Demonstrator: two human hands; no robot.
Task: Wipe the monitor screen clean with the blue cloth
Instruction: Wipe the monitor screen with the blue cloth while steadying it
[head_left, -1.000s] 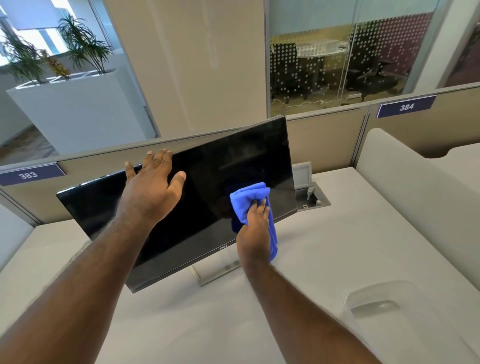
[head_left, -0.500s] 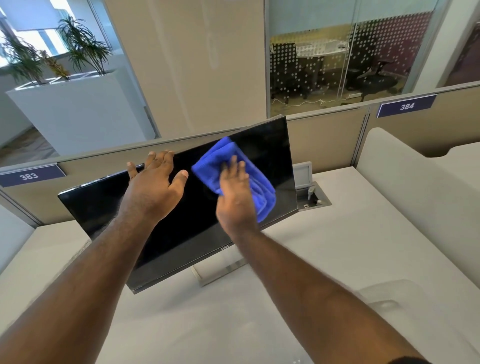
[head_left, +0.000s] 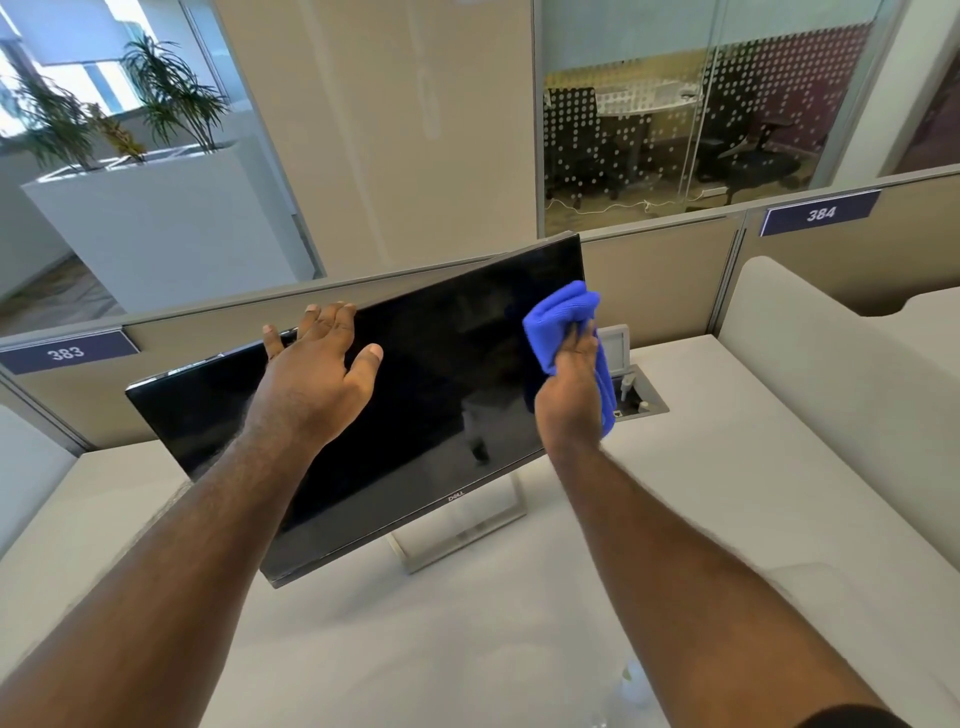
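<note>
A black monitor (head_left: 431, 384) with a dark screen stands tilted on a silver stand (head_left: 467, 530) on the white desk (head_left: 415, 649). My left hand (head_left: 317, 379) lies with fingers spread over the monitor's top edge, left of centre, steadying it. My right hand (head_left: 569, 389) presses a bunched blue cloth (head_left: 558, 322) against the screen's right edge, near the upper right corner. Part of the cloth hangs down behind my right hand.
A recessed cable and socket box (head_left: 636, 397) sits in the desk just right of the monitor. Beige partitions with labels 383 (head_left: 65, 353) and 384 (head_left: 821, 213) run behind. A padded white divider (head_left: 831, 374) borders the desk on the right.
My right hand swept the cloth from the screen's lower middle up to the top centre, then across to the right edge. My left hand stayed on the top edge.
</note>
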